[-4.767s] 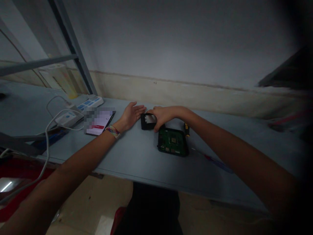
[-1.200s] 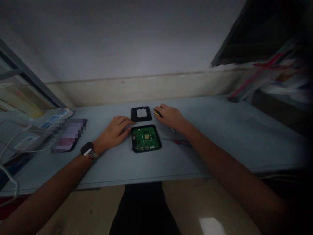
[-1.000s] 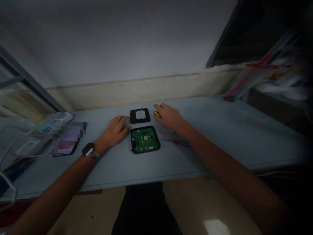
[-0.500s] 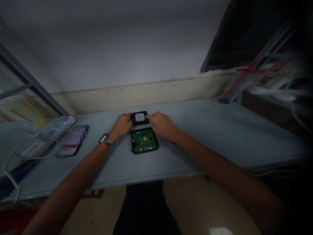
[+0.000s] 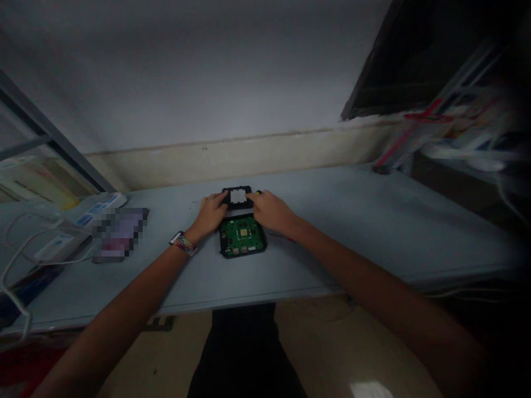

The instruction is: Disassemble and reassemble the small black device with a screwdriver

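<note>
A black cover (image 5: 227, 205) with a silver-white plate (image 5: 238, 197) on it lies on the desk between my hands. My left hand (image 5: 211, 216) grips the cover's left side, its fingertips at the edge. At the right side, my right hand (image 5: 271, 211) is closed against the cover, with a fingertip on the plate's edge. A small yellow and black item (image 5: 259, 192) shows beside the right fingers; its kind is unclear. Just nearer to me sits a green circuit board (image 5: 244, 235) in a black casing (image 5: 264, 243). Part of a thin dark item (image 5: 282, 237) shows beneath my right wrist.
A phone (image 5: 122, 232) lies at the left beside a white power strip (image 5: 102, 209) with white cables (image 5: 12, 276). Behind the desk (image 5: 332, 221) stands a wall (image 5: 232, 83). Metal frame posts (image 5: 53, 138) rise at the left, with a cluttered shelf (image 5: 464, 152) at the right.
The view has shifted slightly. My left fingers now reach a little further onto the cover, and the yellow and black item has come into sight beside my right hand.
</note>
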Demonstrator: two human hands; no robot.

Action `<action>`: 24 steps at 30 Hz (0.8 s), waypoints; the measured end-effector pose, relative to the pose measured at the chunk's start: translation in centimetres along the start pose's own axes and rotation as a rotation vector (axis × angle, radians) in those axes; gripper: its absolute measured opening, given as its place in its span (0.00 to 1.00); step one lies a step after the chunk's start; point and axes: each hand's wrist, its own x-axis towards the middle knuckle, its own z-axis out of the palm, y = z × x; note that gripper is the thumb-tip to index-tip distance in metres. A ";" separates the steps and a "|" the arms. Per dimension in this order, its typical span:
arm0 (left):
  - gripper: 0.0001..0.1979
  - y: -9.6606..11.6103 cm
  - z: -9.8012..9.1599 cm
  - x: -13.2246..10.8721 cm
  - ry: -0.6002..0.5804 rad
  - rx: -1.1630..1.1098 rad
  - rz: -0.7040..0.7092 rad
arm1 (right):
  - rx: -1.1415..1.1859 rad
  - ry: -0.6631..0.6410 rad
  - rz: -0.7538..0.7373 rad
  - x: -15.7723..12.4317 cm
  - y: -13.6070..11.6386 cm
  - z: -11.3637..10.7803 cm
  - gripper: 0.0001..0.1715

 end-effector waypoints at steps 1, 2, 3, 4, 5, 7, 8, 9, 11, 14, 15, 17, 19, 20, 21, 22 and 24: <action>0.28 -0.1 0.0 0.2 0.016 -0.064 -0.024 | 0.003 0.002 0.002 0.0 -0.1 0.0 0.29; 0.28 -0.2 0.0 0.3 0.033 -0.140 -0.050 | 0.004 0.003 0.003 0.0 -0.2 0.0 0.29; 0.27 -0.2 0.0 0.4 0.045 -0.226 -0.076 | 0.006 0.005 0.003 -0.1 -0.4 0.0 0.29; 0.26 -0.3 0.0 0.5 0.054 -0.315 -0.100 | 0.007 0.005 0.002 -0.1 -0.5 0.0 0.29; 0.26 -0.3 0.0 0.6 0.061 -0.398 -0.121 | 0.007 0.005 0.001 -0.2 -0.6 0.0 0.28; 0.24 -0.4 -0.1 0.7 0.081 -0.518 -0.150 | 0.008 0.004 0.001 -0.3 -0.8 -0.1 0.28; 0.23 -0.3 -0.1 0.7 0.097 -0.546 -0.161 | 0.007 0.004 0.002 -0.3 -0.8 -0.2 0.28; 0.22 -0.3 -0.1 0.6 0.119 -0.555 -0.172 | 0.006 0.004 0.004 -0.3 -0.8 -0.2 0.28; 0.22 -0.3 0.0 0.6 0.159 -0.536 -0.185 | 0.005 0.003 0.007 -0.3 -0.8 -0.3 0.27; 0.22 -0.2 0.2 0.6 0.181 -0.504 -0.181 | 0.008 0.000 0.007 -0.3 -0.7 -0.4 0.27; 0.22 -0.2 0.2 0.6 0.184 -0.511 -0.183 | 0.011 -0.001 0.007 -0.3 -0.7 -0.5 0.28; 0.22 0.0 0.2 0.5 0.206 -0.566 -0.213 | 0.019 0.002 0.010 -0.3 -0.7 -0.5 0.29; 0.23 0.2 0.2 0.5 0.240 -0.689 -0.265 | 0.027 0.008 0.012 -0.3 -0.8 -0.4 0.29; 0.24 0.4 0.1 0.4 0.253 -0.776 -0.293 | 0.034 0.014 0.012 -0.3 -0.8 -0.4 0.29; 0.26 0.5 0.0 0.4 0.260 -0.873 -0.318 | 0.042 0.021 0.011 -0.3 -0.8 -0.3 0.29; 0.29 0.6 -0.1 0.4 0.261 -0.971 -0.339 | 0.050 0.027 0.008 -0.3 -0.9 -0.2 0.29; 0.32 0.7 -0.3 0.4 0.237 -1.134 -0.368 | 0.066 0.037 0.005 -0.3 -0.9 -0.1 0.29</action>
